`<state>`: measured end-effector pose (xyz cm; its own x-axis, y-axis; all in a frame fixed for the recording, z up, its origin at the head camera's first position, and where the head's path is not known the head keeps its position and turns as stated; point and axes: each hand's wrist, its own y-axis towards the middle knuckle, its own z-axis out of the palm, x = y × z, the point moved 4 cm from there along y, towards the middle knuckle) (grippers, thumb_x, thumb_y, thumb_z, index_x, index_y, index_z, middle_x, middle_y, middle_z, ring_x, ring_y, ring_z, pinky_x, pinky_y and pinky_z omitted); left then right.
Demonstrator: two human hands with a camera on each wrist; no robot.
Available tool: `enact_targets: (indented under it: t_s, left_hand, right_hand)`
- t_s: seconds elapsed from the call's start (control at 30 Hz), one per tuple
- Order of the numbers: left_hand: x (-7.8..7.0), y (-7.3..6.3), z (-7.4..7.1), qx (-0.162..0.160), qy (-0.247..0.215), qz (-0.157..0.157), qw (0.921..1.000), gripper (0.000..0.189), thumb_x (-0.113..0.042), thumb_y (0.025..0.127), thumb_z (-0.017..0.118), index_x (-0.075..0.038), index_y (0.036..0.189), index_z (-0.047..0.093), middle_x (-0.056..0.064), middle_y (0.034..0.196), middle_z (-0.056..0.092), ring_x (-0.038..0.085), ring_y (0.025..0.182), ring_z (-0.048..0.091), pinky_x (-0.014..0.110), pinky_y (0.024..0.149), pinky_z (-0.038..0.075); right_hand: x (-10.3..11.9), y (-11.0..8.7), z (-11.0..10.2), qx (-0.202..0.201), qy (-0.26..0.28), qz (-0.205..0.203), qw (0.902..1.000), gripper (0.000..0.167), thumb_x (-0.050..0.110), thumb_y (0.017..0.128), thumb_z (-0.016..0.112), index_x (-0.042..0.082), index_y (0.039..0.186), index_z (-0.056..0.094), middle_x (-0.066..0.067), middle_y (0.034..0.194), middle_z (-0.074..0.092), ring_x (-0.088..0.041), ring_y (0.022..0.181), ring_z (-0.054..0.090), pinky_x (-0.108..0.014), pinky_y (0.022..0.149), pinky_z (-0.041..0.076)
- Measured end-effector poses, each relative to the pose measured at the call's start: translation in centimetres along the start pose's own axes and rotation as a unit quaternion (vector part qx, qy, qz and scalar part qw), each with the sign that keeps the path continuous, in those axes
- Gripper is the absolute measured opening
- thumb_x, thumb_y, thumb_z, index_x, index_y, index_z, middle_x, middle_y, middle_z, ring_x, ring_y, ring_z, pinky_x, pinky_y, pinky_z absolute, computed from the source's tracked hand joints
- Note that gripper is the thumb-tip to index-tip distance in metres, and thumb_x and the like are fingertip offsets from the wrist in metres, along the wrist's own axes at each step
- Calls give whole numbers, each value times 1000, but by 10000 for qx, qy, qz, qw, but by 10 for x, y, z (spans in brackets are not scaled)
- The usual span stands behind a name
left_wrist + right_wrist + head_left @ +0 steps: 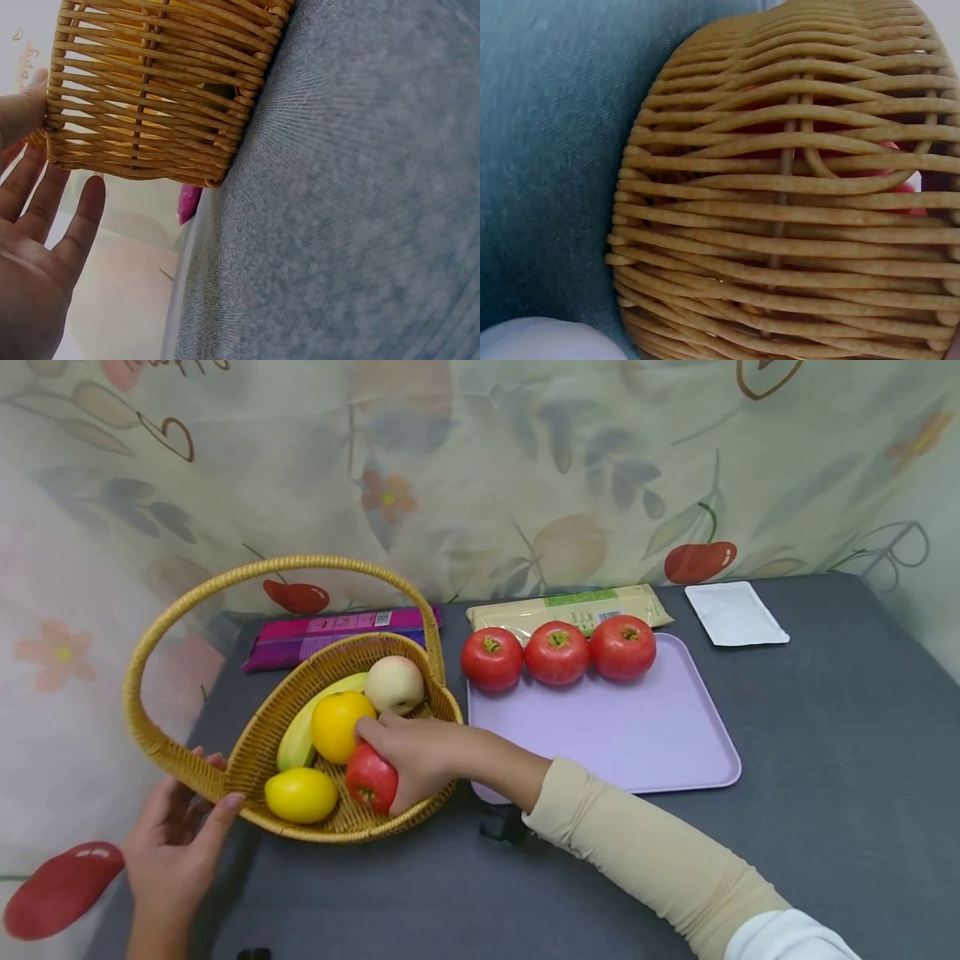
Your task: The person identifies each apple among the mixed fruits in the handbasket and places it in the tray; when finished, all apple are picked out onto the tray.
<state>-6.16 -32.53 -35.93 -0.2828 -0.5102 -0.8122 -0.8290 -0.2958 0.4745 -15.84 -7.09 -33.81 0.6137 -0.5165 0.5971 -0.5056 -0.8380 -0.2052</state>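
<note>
A wicker basket (345, 835) with a tall arched handle (288, 562) stands on the left of the table. My left hand (176, 852) holds its left end where the handle meets the rim, thumb at the rim. In the left wrist view, that hand's (34, 255) lower fingers spread beside the woven wall. Reaching into the basket, my right hand (423, 760) grips a red apple (371, 779). Around it lie a lemon (302, 795), an orange-yellow round fruit (341, 725), a banana (300, 739) and a pale peach-like fruit (394, 684). Woven wicker hides my right fingers in the right wrist view.
Right of the basket lies a lilac tray (600, 743) with three red round fruits (557, 653) along its back edge. Behind are a purple packet (322, 633) and a beige packet (577, 608). A white packet (737, 614) lies back right. Patterned cloth (480, 485) hangs behind.
</note>
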Motion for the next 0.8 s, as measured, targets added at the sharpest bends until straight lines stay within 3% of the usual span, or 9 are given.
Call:
enact_targets:
  t_s: [0.43, 0.8]
  left_hand:
    - [2, 0, -1, -16, -12, -65, 10000, 65, 24, 78, 71, 2, 137, 58, 12, 124, 67, 17, 108, 65, 15, 86, 52]
    - [0, 1, -1, 39, 99, -102, 9999, 65, 22, 79, 71, 0, 138, 58, 12, 124, 67, 17, 106, 65, 16, 86, 52]
  right_hand:
    - [1, 1, -2, -120, -46, -509, 9986, 71, 27, 74, 88, 13, 127, 44, 2, 113, 54, -10, 102, 52, -17, 82, 47]
    - [1, -4, -4, -552, 338, -409, 9971, 79, 39, 73, 88, 14, 136, 46, 4, 115, 56, -9, 103, 53, -18, 83, 48]
